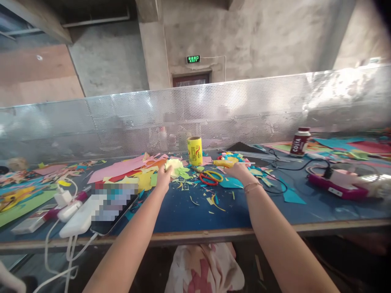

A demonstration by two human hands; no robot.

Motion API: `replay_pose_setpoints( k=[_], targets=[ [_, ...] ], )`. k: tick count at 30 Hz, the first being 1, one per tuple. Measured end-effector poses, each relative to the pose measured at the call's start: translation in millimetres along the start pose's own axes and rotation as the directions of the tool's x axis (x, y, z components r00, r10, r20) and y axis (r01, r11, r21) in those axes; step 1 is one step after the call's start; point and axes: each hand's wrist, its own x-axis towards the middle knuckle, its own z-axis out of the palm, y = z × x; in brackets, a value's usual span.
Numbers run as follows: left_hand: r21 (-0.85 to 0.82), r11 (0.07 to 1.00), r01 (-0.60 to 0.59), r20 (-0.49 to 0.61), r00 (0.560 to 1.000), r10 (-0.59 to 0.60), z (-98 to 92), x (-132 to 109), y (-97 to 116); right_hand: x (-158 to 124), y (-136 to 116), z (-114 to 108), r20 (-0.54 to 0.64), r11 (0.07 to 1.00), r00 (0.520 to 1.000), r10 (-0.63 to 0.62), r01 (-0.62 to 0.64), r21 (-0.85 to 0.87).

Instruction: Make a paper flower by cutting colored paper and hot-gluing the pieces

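Note:
My left hand point(165, 178) is closed on a pale yellow-green paper piece point(174, 166), which looks layered like a flower. In my right hand point(240, 172) is a yellow hot glue gun point(224, 163). Its nozzle points left, toward the paper piece but apart from it, and a white glue stick point(251, 163) juts out behind. Between my hands lie scissors point(210, 177) with red and yellow handles. A yellow printed cardboard tube point(195, 151) stands upright just beyond them. Fingers of both hands are partly hidden.
Colored paper sheets point(117, 169) and scraps point(214, 201) litter the blue table point(183, 215). Left are a phone point(114, 209), a white power bank point(80, 219) and cables. To the right stand a Costa bottle point(300, 142) and a purple power strip point(337, 186). A perforated metal screen point(253, 110) runs behind.

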Motion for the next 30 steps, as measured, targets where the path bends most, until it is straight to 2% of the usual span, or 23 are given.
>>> replay_pose_setpoints(
  k=[3,6,10,16,24,30],
  targets=[
    [0.008,1.000,0.010,0.000,1.000,-0.010,0.6,0.3,-0.1,-3.4,-15.5,-10.1,-0.028,0.989,0.998,0.057,-0.052,0.141],
    [-0.007,0.999,0.042,-0.031,0.999,-0.042,1.7,-1.7,2.3,-11.8,-33.7,-16.3,-0.117,0.973,0.991,0.065,-0.037,0.230],
    [-0.042,0.998,0.048,-0.094,0.994,-0.051,3.3,-3.0,4.8,-24.7,-53.0,-14.0,-0.188,0.983,0.976,-0.111,0.136,0.122],
    [-0.175,0.981,0.086,-0.072,0.992,-0.100,7.2,-3.9,5.2,-37.6,-68.6,-1.2,-0.226,0.951,0.925,-0.306,0.309,-0.023],
    [-0.272,0.937,0.218,-0.010,0.973,-0.230,10.1,-10.9,10.3,-44.7,-81.7,0.9,-0.177,0.903,0.888,-0.424,0.399,-0.161],
    [-0.306,0.917,0.255,0.061,0.967,-0.248,11.5,-13.3,12.6,-46.7,-84.0,0.5,-0.170,0.883,0.872,-0.458,0.424,-0.203]
  ],
)
